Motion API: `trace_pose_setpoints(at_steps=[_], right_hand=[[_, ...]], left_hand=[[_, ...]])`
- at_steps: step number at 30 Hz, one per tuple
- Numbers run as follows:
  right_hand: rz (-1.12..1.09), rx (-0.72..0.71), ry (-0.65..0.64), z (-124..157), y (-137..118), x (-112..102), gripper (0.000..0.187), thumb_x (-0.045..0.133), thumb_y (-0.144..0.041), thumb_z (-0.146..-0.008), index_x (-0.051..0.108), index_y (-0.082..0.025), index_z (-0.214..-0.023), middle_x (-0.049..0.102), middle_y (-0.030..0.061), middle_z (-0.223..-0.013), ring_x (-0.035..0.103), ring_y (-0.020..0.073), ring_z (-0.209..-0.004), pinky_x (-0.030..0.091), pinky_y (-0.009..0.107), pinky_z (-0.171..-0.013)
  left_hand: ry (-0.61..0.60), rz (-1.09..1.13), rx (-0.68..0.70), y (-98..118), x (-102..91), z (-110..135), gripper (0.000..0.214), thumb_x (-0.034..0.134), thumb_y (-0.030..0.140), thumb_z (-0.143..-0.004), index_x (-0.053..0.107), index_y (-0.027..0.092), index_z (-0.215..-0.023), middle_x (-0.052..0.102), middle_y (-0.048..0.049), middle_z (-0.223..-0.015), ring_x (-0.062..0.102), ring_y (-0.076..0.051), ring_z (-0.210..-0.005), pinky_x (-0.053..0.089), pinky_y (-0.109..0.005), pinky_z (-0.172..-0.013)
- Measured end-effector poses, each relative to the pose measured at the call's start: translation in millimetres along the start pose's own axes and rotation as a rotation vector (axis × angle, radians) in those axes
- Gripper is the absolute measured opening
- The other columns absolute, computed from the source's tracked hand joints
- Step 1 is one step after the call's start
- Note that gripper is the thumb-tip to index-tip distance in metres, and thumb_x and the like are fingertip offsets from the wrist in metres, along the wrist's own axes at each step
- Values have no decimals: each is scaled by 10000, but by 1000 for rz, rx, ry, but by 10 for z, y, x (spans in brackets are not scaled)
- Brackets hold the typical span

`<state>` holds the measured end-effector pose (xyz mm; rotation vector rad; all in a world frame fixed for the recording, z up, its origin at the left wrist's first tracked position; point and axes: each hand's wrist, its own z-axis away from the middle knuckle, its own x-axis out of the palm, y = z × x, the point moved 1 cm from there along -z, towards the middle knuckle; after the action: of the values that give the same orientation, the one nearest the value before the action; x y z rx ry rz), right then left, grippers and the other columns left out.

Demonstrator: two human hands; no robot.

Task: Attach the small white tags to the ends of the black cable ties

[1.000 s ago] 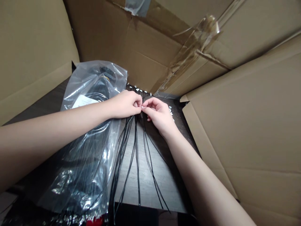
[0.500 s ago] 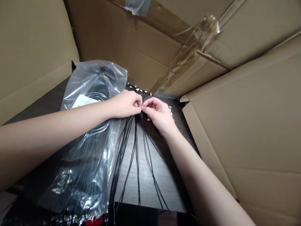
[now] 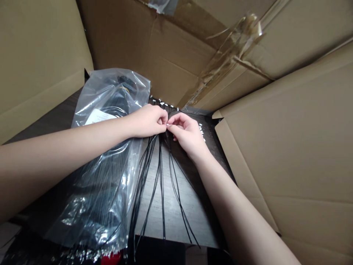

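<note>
My left hand (image 3: pixel 150 120) is closed in a pinch, thumb against curled fingers, and what lies inside it is hidden. Its fingertips meet those of my right hand (image 3: pixel 189 136), which pinches a small white connector (image 3: pixel 168 125) between thumb and forefinger. Thin black wires (image 3: pixel 160 165) run from beneath both hands toward the front table edge, spread in several loose bundles. White connectors (image 3: pixel 162 103) at the wires' far ends lie in a row just beyond my hands. More white connectors (image 3: pixel 201 129) rest right of my right hand.
A clear plastic bag (image 3: pixel 91 79) full of black wires lies under my left forearm, with a white label (image 3: pixel 99 116) on it. Cardboard panels (image 3: pixel 292 147) stand around the dark wooden table (image 3: pixel 154 221) at left, back and right. Brown tape (image 3: pixel 220 66) crosses the back panel.
Both hands keep the same pinch around the small white connector, with barely any finger motion. The whole view has shifted slightly.
</note>
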<state>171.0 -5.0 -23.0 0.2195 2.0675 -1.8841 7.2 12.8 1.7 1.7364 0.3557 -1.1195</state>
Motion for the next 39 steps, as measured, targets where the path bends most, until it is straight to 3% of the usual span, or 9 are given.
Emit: trace_pose_setpoints(at_steps=[39], right_hand=[[11, 3, 4, 8, -15, 9, 93, 641, -206, -693, 586, -191, -767, 540, -47, -657, 417, 80, -539, 312, 235, -494]], left_hand=[[3, -19, 2, 3, 10, -2, 139, 605, 188, -810, 740, 165, -834, 754, 0, -818, 675, -154, -751, 436, -250, -684]])
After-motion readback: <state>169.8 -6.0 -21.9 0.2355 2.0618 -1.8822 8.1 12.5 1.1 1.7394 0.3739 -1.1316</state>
